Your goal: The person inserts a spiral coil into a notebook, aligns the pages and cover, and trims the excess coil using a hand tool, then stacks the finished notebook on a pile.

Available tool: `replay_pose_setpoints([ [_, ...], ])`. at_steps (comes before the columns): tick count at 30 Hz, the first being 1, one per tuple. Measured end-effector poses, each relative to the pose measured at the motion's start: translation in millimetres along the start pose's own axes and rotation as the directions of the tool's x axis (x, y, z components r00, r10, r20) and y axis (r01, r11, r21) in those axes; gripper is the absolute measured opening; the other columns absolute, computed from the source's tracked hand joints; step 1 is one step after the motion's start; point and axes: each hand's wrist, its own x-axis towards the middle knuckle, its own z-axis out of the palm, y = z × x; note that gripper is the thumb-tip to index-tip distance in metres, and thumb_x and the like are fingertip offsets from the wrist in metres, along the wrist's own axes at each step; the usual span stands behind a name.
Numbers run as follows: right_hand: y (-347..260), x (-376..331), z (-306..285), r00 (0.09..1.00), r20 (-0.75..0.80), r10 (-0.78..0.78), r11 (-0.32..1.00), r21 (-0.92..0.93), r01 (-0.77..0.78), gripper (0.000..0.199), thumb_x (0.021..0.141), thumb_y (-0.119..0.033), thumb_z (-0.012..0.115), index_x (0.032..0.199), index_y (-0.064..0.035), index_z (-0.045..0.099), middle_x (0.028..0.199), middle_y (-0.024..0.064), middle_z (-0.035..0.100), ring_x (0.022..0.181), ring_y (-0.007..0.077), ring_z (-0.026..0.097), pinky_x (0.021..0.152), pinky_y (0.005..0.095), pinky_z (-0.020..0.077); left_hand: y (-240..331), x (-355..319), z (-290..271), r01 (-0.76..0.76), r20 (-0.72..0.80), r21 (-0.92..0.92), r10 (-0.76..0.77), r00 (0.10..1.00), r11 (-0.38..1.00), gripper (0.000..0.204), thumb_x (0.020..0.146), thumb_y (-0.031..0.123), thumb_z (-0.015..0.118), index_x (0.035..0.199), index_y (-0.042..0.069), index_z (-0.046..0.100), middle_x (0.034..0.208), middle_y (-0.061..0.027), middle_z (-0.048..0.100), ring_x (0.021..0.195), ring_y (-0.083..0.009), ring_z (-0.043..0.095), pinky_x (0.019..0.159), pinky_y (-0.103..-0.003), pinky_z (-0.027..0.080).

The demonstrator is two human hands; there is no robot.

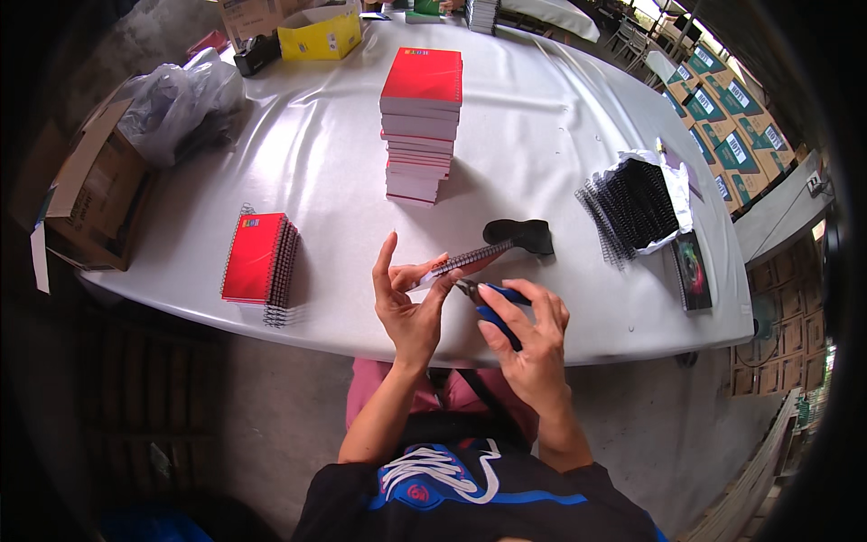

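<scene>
A red spiral-bound notebook (471, 259) is tilted above the table, its wire coil edge turned up toward me. My left hand (408, 316) grips its near end between thumb and fingers, one finger pointing up. Pliers with blue handles (498, 327) are in my right hand (535, 348). Their jaws are at the near end of the coil, close to my left thumb. Just beyond the notebook sits a black, rounded object (533, 235) whose kind I cannot make out.
A tall stack of red notebooks (421, 81) stands mid-table. Coiled notebooks (256, 257) are piled at left, near a cardboard box (99, 199) and plastic bag (185, 104). Black wire coils (637, 203) lie at right beside a dark box (692, 271). A yellow box (321, 34) is at back.
</scene>
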Motion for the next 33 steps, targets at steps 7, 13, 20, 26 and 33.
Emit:
replay_pose_setpoints([
  [7,-11.6,12.7,-2.3,0.999,0.028,0.04,0.999,-0.007,-0.04,0.035,0.085,-0.03,0.063,0.119,-0.022,0.063,0.109,0.0082,0.055,0.101,0.0262,0.051,0.093,0.0419,0.0317,-3.0,1.0,-5.2,-0.131,0.021,0.101,0.129,0.991,0.986,0.081,0.07,-0.004,0.077,0.138,0.004,0.034,0.084,-0.0063,0.066,0.086,-0.0137,0.061,0.079,-0.027,0.049],
  [13,-9.1,11.8,-6.5,0.99,0.118,0.077,0.997,0.001,-0.077,0.033,0.087,-0.032,0.06,0.118,-0.0221,0.063,0.109,0.0084,0.056,0.101,0.0257,0.051,0.09,0.0402,0.0328,2.4,-2.0,-1.2,-0.156,0.035,0.087,0.153,0.988,0.984,0.075,0.07,-0.004,0.076,0.135,0.001,0.039,0.086,-0.0076,0.069,0.084,-0.013,0.061,0.079,-0.027,0.051],
  [20,-5.8,6.8,-5.0,0.983,0.131,0.129,0.98,0.134,-0.146,0.033,0.087,-0.031,0.06,0.117,-0.0185,0.063,0.109,0.0091,0.056,0.101,0.0268,0.051,0.088,0.0391,0.0351,-0.6,-3.3,-1.3,-0.169,0.033,0.089,0.167,0.985,0.982,0.07,0.07,-0.005,0.076,0.131,0.001,0.043,0.086,-0.0077,0.069,0.082,-0.0124,0.061,0.078,-0.028,0.051],
  [26,-0.4,6.2,1.2,0.985,0.16,0.072,0.959,0.261,-0.113,0.034,0.09,-0.032,0.057,0.119,-0.0156,0.061,0.098,0.0084,0.059,0.089,0.0245,0.055,0.077,0.036,0.0428,-4.0,-3.5,-2.0,-0.255,0.023,0.195,0.256,0.966,0.947,0.066,0.068,-0.009,0.076,0.127,0.0,0.048,0.086,-0.0076,0.068,0.081,-0.0119,0.061,0.074,-0.027,0.051],
  [33,19.9,1.4,6.1,0.667,0.744,-0.038,-0.268,0.635,-0.724,0.036,0.098,-0.031,0.048,0.122,-0.0045,0.05,0.095,0.0087,0.063,0.076,0.012,0.061,0.063,0.0244,0.0494,-13.2,-7.3,-6.2,-0.383,0.029,0.208,0.385,0.922,0.9,0.06,0.068,-0.009,0.073,0.123,0.002,0.053,0.091,-0.0101,0.07,0.08,-0.0147,0.064,0.073,-0.023,0.048],
])
